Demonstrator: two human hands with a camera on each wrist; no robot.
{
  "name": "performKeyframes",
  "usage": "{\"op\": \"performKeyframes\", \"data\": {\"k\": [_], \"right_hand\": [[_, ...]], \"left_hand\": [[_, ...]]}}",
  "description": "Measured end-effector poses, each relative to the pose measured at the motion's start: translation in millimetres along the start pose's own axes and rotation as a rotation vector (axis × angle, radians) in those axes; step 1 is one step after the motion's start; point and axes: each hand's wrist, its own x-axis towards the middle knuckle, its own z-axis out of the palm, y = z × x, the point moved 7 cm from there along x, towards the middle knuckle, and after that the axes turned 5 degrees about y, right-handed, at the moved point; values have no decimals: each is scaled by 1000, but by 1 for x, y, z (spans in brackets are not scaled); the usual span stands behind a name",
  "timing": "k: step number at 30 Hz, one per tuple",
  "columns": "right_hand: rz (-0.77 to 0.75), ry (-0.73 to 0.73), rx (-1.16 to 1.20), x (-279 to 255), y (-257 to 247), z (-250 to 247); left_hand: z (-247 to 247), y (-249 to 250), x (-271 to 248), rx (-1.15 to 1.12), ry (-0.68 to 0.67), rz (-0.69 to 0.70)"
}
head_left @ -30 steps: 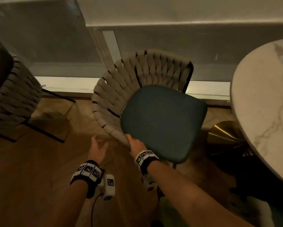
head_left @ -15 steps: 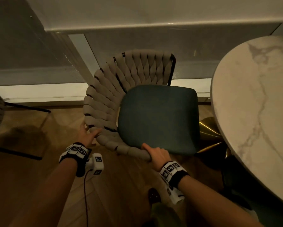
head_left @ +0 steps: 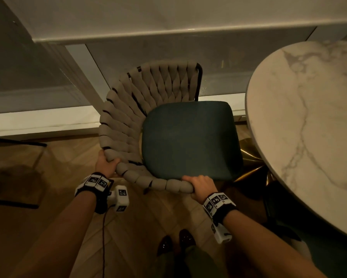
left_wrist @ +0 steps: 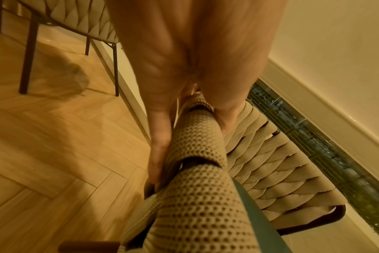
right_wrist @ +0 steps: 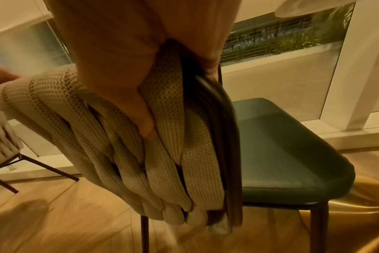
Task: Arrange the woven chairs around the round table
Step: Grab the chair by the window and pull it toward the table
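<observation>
A woven chair (head_left: 132,125) with a beige strap back and a dark green seat (head_left: 188,137) stands on the floor just left of the round marble table (head_left: 313,121). My left hand (head_left: 106,163) grips the curved woven rim at its lower left, fingers wrapped round the strap (left_wrist: 193,142). My right hand (head_left: 200,185) grips the near end of the same rim, where the weave meets the dark metal frame (right_wrist: 218,106); its thumb (right_wrist: 141,119) presses on the straps. The seat's front edge faces the table.
A second woven chair (left_wrist: 91,22) stands to the left, only its dark legs (head_left: 18,142) showing in the head view. A window wall (head_left: 168,37) runs behind. The table's gold base (head_left: 250,157) sits right of the seat. My shoes (head_left: 176,243) are on the herringbone floor.
My left hand went from hanging free to gripping the woven rim. My right hand slid along the rim to its near end. The chair turned, its seat now facing the table.
</observation>
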Motion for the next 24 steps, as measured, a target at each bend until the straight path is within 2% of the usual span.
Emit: {"op": "performKeyframes", "data": {"k": [10,16,20,24], "right_hand": [[17,-27,-34,-41,-4,17],[40,-63,3,-51,-1,24],[129,-52,-33,-54,-1,28],[243,43,-73,-75,-11,29]], "left_hand": [[3,-39,-33,-111,-12,-73],[3,-40,-52,-100,-14,-76],[3,-42,-54,-135,-22,-90],[4,-49,-65,-185,-49,-96]]}}
